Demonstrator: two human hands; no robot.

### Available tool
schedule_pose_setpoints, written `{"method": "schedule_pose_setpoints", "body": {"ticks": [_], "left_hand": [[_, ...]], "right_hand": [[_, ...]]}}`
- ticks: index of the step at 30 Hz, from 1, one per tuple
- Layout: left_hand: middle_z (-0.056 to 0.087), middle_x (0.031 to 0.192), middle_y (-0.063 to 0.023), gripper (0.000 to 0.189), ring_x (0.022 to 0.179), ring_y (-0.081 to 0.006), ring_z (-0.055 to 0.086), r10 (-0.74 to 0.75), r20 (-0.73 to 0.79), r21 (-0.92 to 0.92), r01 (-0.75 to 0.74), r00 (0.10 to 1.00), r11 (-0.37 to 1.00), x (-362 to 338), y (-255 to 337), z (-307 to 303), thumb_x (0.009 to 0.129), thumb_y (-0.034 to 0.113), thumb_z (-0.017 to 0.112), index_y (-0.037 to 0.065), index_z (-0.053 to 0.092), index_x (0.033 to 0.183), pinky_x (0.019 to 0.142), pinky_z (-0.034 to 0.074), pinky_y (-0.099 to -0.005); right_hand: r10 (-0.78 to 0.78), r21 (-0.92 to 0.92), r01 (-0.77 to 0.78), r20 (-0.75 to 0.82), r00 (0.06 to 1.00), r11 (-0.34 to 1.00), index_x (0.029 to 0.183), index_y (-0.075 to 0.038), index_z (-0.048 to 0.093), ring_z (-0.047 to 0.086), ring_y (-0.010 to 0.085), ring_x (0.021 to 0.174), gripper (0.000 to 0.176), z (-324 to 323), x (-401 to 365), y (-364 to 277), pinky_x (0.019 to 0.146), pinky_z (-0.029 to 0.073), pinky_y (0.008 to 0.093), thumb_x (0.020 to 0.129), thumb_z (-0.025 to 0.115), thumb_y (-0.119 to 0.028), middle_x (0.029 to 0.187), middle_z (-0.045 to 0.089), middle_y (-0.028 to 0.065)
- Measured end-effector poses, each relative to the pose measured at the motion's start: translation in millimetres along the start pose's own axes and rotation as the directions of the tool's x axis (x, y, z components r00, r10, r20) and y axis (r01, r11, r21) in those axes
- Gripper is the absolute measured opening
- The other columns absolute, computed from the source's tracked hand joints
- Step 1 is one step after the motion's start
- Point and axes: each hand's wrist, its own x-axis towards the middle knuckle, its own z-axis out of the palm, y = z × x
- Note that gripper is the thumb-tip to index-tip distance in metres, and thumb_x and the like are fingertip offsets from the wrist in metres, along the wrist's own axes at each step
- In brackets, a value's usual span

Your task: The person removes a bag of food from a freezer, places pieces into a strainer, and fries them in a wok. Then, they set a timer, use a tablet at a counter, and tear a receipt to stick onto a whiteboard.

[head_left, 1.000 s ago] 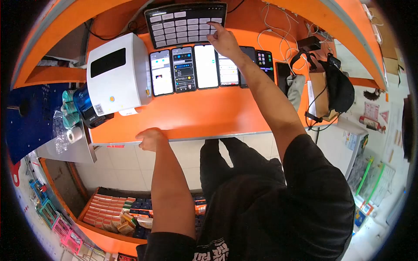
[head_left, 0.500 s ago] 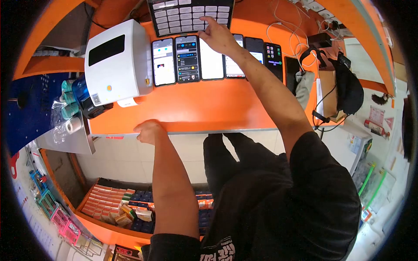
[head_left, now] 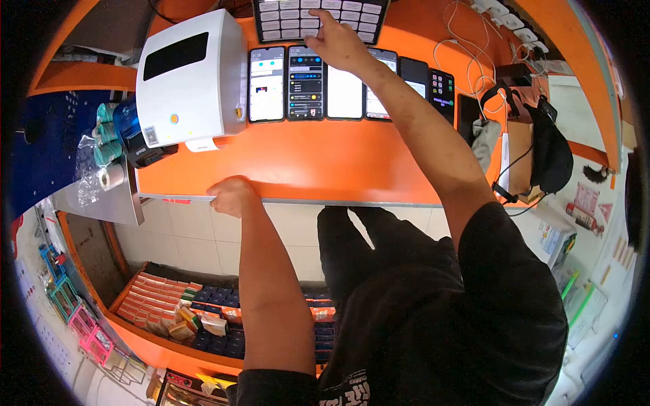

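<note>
My right hand (head_left: 338, 47) reaches over the row of phones, its index finger stretched to the touchscreen (head_left: 271, 26), which shows a grid of pale buttons. The fingertip lies over one of the middle buttons; the thumb points left and the other fingers are curled. Below that hand stands a phone with a blank white screen (head_left: 344, 95), partly covered by it. My left hand (head_left: 233, 196) rests at the front edge of the orange counter (head_left: 318, 162), fingers curled round the edge. A phone with a dark screen of settings (head_left: 306, 84) stands left of the white one.
A white label printer (head_left: 189, 81) stands at the left with a paper strip (head_left: 202, 145) sticking out. More phones and white cables (head_left: 467, 61) line the back right. A black cap (head_left: 554, 152) hangs at the right end. Small boxes (head_left: 152, 298) fill a shelf below.
The camera view has shifted, so the counter sits higher and further right. My right fingertip has moved left across the touchscreen. My left hand stays at the counter edge.
</note>
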Motion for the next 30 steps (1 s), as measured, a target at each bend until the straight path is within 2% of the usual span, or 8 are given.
{"method": "schedule_pose_setpoints", "body": {"ticks": [2, 8, 14, 17, 22, 25, 29, 30], "left_hand": [[0.055, 0.115, -0.0300, 0.061, 0.103, -0.0424, 0.059, 0.010, -0.013, -0.002, -0.010, 1.000, 1.000, 1.7, 0.4, 0.6, 0.096, 0.041, 0.027, -0.014, 0.047, 0.114, 0.087, 0.050, -0.0510], [0.056, 0.113, -0.0311, 0.062, 0.103, -0.0434, 0.059, 0.035, -0.046, 0.052, -0.032, 0.998, 0.998, 5.4, -2.1, 4.7, 0.096, 0.040, 0.027, -0.015, 0.048, 0.112, 0.088, 0.049, -0.0517], [0.056, 0.113, -0.0323, 0.061, 0.103, -0.0437, 0.059, 0.099, -0.047, 0.095, -0.095, 0.994, 0.991, 12.7, -7.2, 7.4, 0.096, 0.039, 0.026, -0.016, 0.048, 0.111, 0.087, 0.049, -0.0516], [0.056, 0.113, -0.0323, 0.061, 0.103, -0.0438, 0.059, 0.074, -0.049, 0.041, -0.072, 0.996, 0.997, 9.3, -3.7, 4.5, 0.096, 0.038, 0.026, -0.016, 0.048, 0.112, 0.086, 0.050, -0.0513], [0.056, 0.114, -0.0311, 0.057, 0.104, -0.0433, 0.058, 0.185, -0.031, 0.211, -0.175, 0.982, 0.962, -1.8, 2.4, -0.6, 0.097, 0.035, 0.027, -0.015, 0.048, 0.112, 0.087, 0.051, -0.0508], [0.054, 0.113, -0.0292, 0.050, 0.104, -0.0429, 0.059, 0.032, -0.030, 0.056, -0.030, 0.999, 0.998, 1.8, 5.8, -1.5, 0.096, 0.030, 0.031, -0.014, 0.048, 0.112, 0.086, 0.052, -0.0502], [0.057, 0.116, -0.0257, 0.061, 0.104, -0.0410, 0.058, 0.138, -0.033, 0.220, -0.127, 0.990, 0.967, -2.1, 4.5, 0.2, 0.097, 0.039, 0.020, -0.010, 0.051, 0.116, 0.088, 0.047, -0.0517], [0.057, 0.117, -0.0258, 0.061, 0.104, -0.0409, 0.058, 0.143, -0.032, 0.222, -0.132, 0.989, 0.966, -4.4, 5.7, -1.0, 0.097, 0.039, 0.020, -0.010, 0.051, 0.116, 0.089, 0.047, -0.0516]], "right_hand": [[-0.008, -0.021, 0.007, -0.013, 1.000, 1.000, 0.137, -0.003, 0.041, 0.067, 0.0295, 0.078, 0.056, 0.2, 0.0, -1.9, 0.075, 0.053, 0.0394, 0.088, 0.060, -0.023, 0.081, 0.067, 0.0137], [0.031, -0.036, -0.030, 0.012, 0.999, 0.999, 0.139, -0.004, 0.036, 0.064, 0.0390, 0.099, 0.062, 7.2, 6.3, 6.6, 0.090, 0.049, 0.0470, 0.086, 0.058, -0.028, 0.089, 0.069, 0.0207], [0.031, -0.081, -0.030, 0.009, 0.999, 0.996, 0.139, -0.005, 0.036, 0.065, 0.0410, 0.093, 0.062, 3.5, 5.3, 3.1, 0.087, 0.051, 0.0491, 0.086, 0.058, -0.028, 0.087, 0.068, 0.0224], [0.007, -0.136, -0.010, -0.019, 1.000, 0.991, 0.140, -0.004, 0.036, 0.068, 0.0318, 0.079, 0.062, 0.3, 0.6, 1.9, 0.076, 0.053, 0.0418, 0.087, 0.059, -0.025, 0.082, 0.067, 0.0156], [0.031, -0.123, -0.028, 0.023, 0.999, 0.992, 0.140, -0.006, 0.035, 0.067, 0.0373, 0.086, 0.062, -1.4, 1.3, 2.6, 0.082, 0.053, 0.0471, 0.087, 0.058, -0.027, 0.084, 0.068, 0.0213], [0.044, -0.112, -0.042, 0.020, 0.999, 0.993, 0.141, -0.008, 0.035, 0.067, 0.0398, 0.089, 0.062, 2.8, 8.4, 1.8, 0.083, 0.054, 0.0499, 0.087, 0.058, -0.028, 0.086, 0.068, 0.0238], [0.050, -0.114, -0.048, 0.013, 0.999, 0.992, 0.142, -0.011, 0.033, 0.067, 0.0404, 0.089, 0.063, 1.5, 9.3, -1.6, 0.083, 0.054, 0.0501, 0.087, 0.059, -0.028, 0.088, 0.067, 0.0245], [-0.003, -0.161, -0.005, -0.047, 0.999, 0.987, 0.143, -0.006, 0.032, 0.069, 0.0303, 0.076, 0.063, 4.4, 5.9, -0.6, 0.075, 0.054, 0.0431, 0.088, 0.058, -0.025, 0.077, 0.068, 0.0146]]}}
